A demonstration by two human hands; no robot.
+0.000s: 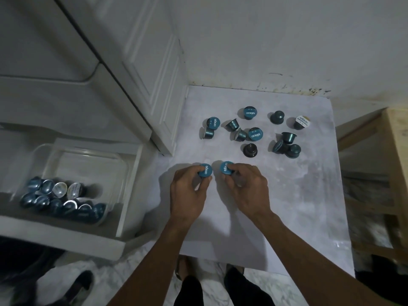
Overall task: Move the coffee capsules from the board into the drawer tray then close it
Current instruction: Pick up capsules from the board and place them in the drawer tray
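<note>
Several teal coffee capsules lie scattered on the far half of a pale marbled board. My left hand pinches one blue-lidded capsule near the board's middle. Just to its right, my right hand pinches another blue-lidded capsule. To the left, the white drawer stands pulled out, and the clear tray inside it holds several capsules heaped at its near end.
A white cabinet door rises between the drawer and the board. A wooden frame stands at the board's right edge. A stained wall runs behind. My feet and a marble floor show below the board's near edge.
</note>
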